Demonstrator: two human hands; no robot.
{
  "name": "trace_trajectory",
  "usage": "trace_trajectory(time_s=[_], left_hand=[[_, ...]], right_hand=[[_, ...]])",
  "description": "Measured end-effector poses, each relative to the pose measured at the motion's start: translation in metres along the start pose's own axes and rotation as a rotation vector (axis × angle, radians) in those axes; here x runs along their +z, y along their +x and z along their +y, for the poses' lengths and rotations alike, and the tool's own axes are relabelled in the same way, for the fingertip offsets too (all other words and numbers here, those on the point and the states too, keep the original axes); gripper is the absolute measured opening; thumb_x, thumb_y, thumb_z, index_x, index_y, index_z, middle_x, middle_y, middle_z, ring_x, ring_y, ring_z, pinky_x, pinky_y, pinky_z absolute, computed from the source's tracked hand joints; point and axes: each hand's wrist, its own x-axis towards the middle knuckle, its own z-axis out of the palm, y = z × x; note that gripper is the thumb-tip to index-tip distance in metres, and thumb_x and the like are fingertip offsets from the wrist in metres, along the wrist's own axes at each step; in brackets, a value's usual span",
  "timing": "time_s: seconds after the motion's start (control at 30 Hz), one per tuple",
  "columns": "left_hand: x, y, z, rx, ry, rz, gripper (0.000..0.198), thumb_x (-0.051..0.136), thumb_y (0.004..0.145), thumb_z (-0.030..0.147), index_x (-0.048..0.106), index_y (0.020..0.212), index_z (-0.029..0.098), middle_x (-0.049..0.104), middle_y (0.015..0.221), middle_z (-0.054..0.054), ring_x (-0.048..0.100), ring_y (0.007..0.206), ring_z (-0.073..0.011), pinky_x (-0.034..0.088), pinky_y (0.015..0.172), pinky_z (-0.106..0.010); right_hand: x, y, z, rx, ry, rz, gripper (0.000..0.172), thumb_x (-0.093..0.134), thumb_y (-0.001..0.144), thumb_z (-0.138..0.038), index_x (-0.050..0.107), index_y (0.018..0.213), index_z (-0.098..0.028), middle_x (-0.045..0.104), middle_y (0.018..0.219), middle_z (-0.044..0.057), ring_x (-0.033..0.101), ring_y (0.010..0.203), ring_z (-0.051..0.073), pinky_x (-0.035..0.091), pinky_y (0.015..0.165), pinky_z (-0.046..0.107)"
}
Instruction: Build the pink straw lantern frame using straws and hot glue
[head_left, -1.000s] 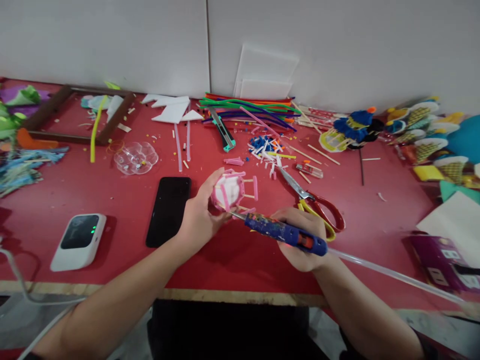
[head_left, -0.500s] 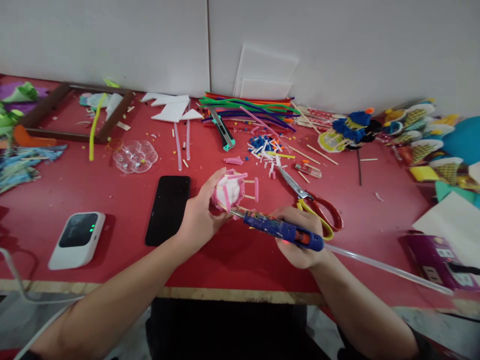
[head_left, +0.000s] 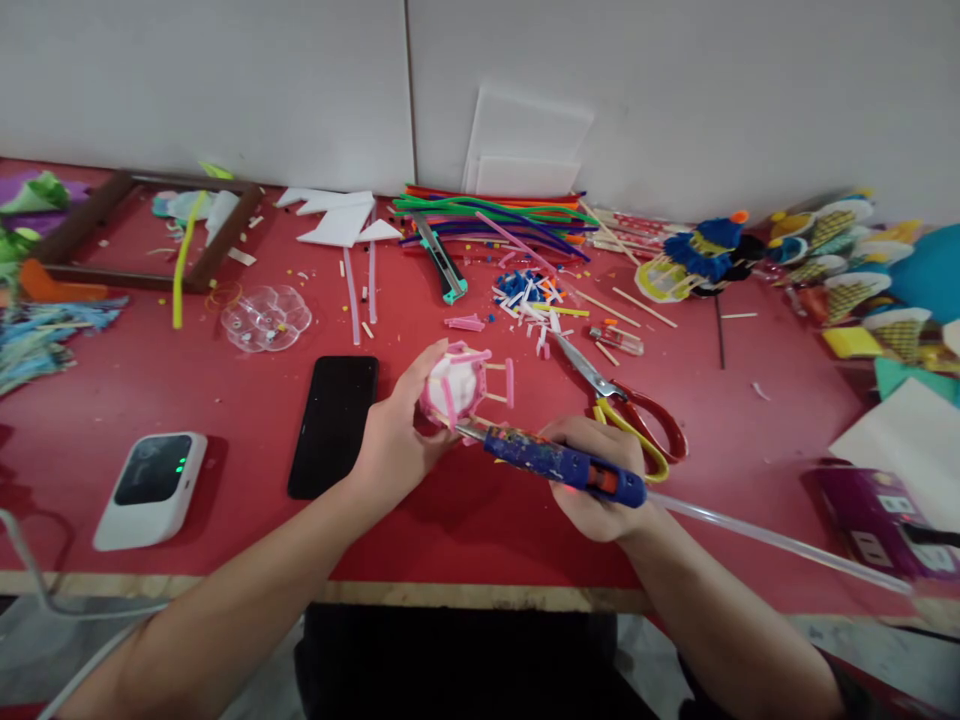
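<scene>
Between the fingers and thumb of my left hand [head_left: 397, 430] is a small pink-and-white craft piece [head_left: 455, 385], with pink strips around a white middle and thin sticks poking out to the right. My right hand [head_left: 596, 475] is wrapped round a blue, glue-stained hot glue gun [head_left: 536, 453]. Its metal nozzle reaches the lower edge of the craft piece; whether the tip touches is too small to tell. A long clear glue stick [head_left: 780, 540] runs out of the gun's back end. Just beyond my right hand lie scissors [head_left: 611, 395] with red and yellow handles.
A black phone [head_left: 334, 428] and a white device with a screen [head_left: 151, 490] lie to the left. Behind are a utility knife [head_left: 442, 262], coloured strips [head_left: 495, 225] and small cut bits [head_left: 529, 290]. A purple power socket box [head_left: 874, 520] sits at the right.
The view has shifted very slightly. Both hands keep their hold, and the glue gun's nozzle stays by the lower edge of the craft piece.
</scene>
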Motion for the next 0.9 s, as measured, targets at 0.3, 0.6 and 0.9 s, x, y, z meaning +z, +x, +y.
trace_trajectory(time_s=[0.3,0.6,0.9], left_hand=[[0.0001,0.0003,-0.0009,0.025,0.011,-0.003,0.073,0.078,0.073,0.017,0.051,0.141,0.020,0.073,0.123,-0.009,0.074,0.084,-0.0141,0.060,0.074,-0.021],[0.0009,0.0002,-0.0013,0.000,0.003,0.004,0.074,0.080,0.073,0.018,0.052,0.141,0.021,0.074,0.122,-0.008,0.073,0.083,-0.0142,0.060,0.073,-0.022],[0.0000,0.0000,0.0000,-0.017,0.001,-0.007,0.074,0.079,0.072,0.017,0.052,0.141,0.021,0.077,0.111,-0.005,0.072,0.076,-0.0127,0.059,0.070,-0.020]], right_hand=[[0.0005,0.0001,-0.0008,0.009,0.000,0.002,0.013,0.048,0.065,-0.020,0.052,0.076,-0.023,0.056,0.059,-0.002,0.054,0.049,0.014,0.043,0.047,0.026],[-0.0004,0.0003,-0.0009,0.023,0.010,-0.010,0.010,0.049,0.065,-0.021,0.052,0.074,-0.024,0.054,0.058,-0.002,0.053,0.048,0.015,0.041,0.046,0.027],[0.0002,-0.0002,-0.0010,0.031,0.006,-0.002,0.010,0.049,0.064,-0.020,0.051,0.073,-0.023,0.053,0.057,-0.002,0.052,0.048,0.015,0.041,0.047,0.027]])
